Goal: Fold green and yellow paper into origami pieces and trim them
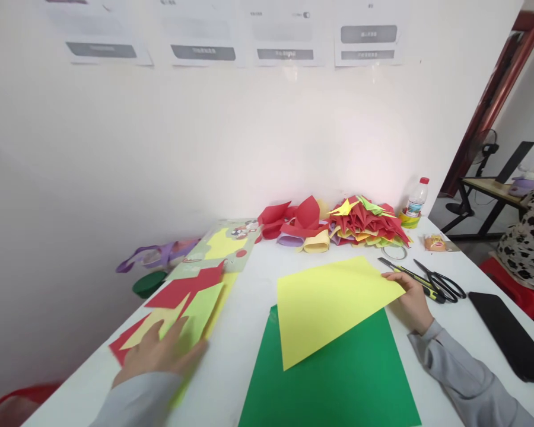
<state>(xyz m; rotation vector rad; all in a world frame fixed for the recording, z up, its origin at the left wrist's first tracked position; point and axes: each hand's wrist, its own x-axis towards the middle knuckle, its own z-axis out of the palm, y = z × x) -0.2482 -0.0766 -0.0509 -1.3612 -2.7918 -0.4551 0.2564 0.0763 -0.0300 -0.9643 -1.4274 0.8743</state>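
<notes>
My right hand (412, 301) pinches the right corner of a yellow sheet of paper (327, 305). The sheet is tilted and covers the upper part of a green sheet (338, 382) on the table. On the left, my left hand (158, 354) has its fingers spread over a loose pile of cut paper, slightly smeared by motion. In that pile are a red piece (171, 292), a light green piece (207, 299) and a pale yellow piece (145, 327). Whether the left fingertips press on the paper is hard to see.
A box cutter (409, 276), black scissors (445, 283) and a black phone-like slab (511, 335) lie at the right. Folded paper shapes (367, 222) and red paper rolls (309, 216) line the wall. A bottle (416, 198) stands in a tape roll (409, 220). Another person (527, 237) sits far right.
</notes>
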